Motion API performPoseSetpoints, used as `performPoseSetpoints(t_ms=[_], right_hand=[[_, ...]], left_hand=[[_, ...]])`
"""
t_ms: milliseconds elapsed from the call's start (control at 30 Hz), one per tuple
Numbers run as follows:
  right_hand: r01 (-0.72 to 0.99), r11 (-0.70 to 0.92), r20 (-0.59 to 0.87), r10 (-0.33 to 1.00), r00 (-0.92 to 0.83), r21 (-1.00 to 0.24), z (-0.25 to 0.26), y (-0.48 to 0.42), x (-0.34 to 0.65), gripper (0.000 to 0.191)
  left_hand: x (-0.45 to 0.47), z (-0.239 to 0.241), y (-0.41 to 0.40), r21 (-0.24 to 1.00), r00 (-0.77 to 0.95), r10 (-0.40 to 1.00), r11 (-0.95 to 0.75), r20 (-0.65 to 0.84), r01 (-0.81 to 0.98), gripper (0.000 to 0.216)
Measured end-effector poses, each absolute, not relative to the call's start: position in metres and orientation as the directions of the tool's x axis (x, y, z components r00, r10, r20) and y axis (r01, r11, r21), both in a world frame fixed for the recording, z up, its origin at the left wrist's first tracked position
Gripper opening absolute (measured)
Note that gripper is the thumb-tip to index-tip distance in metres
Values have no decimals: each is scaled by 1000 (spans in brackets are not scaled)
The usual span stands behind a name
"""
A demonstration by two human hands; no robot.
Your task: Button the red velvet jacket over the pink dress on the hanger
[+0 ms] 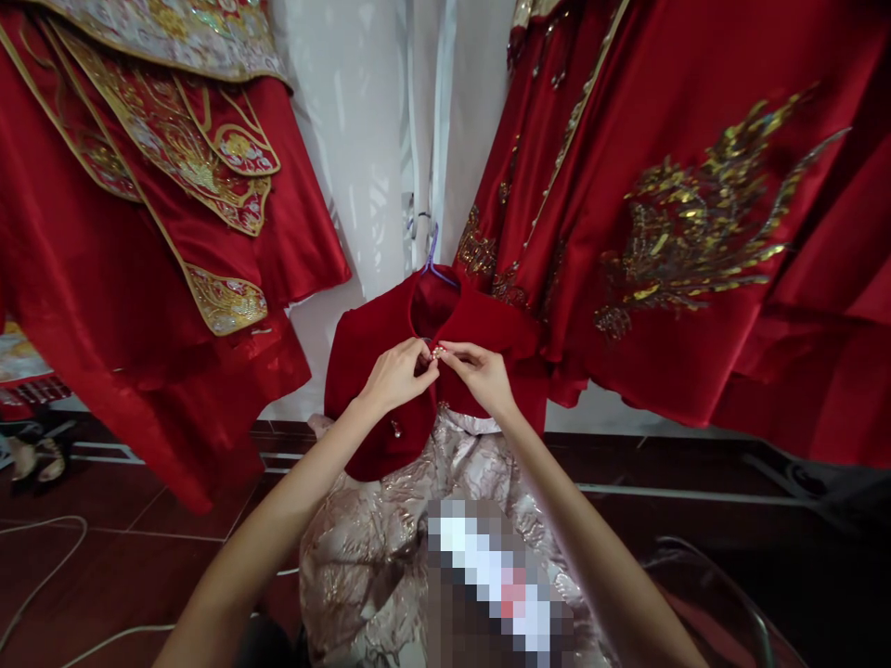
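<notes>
A small red jacket hangs on a purple hanger in front of a white wall. Under it falls a pale pink and gold brocade skirt. My left hand and my right hand meet at the jacket's neck opening. Both are pinched on a small pearl-like button and the fabric edges at the collar. A second button shows lower on the jacket's left front panel.
Large red gowns with gold embroidery hang at the left and the right. Dark red floor carries white cables. Sandals lie at the far left. A transparent chair back stands at the lower right.
</notes>
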State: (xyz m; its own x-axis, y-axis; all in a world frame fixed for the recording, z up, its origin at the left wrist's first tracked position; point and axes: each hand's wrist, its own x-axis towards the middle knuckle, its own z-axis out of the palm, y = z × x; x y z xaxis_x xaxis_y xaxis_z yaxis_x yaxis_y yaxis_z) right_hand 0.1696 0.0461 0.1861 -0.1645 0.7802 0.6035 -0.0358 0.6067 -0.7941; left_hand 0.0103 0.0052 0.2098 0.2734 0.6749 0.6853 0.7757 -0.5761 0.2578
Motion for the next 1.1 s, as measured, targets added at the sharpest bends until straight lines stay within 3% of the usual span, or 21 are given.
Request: performPoseSetpoints(t_ms=[467,600,700,767,900,1000,1100], right_hand=[[0,640,628,755,-191,-769,185,46,170,39],[41,650,622,742,-249,-759,186,51,170,36],[100,664,627,738,-250,-741,186,48,168,40],[139,700,658,708,-256,-700,179,40,167,54],[392,781,743,606,-286,-486,143,21,178,78],[693,615,775,619,-129,-376,112,20,202,52],[776,527,753,650,-105,-347,100,31,236,27]], left_hand=[[9,218,10,163,413,620,-662,667,732,5],[11,212,15,193,419,613,-689,670,699,4],[12,203,19,308,348,639,-688,686,657,5],[13,194,23,437,256,673,-677,694,593,10],[13,167,33,755,167,797,-604,581,256,17],[10,144,42,902,243,887,-423,392,88,19],[4,130,51,926,352,896,-343,271,158,17]])
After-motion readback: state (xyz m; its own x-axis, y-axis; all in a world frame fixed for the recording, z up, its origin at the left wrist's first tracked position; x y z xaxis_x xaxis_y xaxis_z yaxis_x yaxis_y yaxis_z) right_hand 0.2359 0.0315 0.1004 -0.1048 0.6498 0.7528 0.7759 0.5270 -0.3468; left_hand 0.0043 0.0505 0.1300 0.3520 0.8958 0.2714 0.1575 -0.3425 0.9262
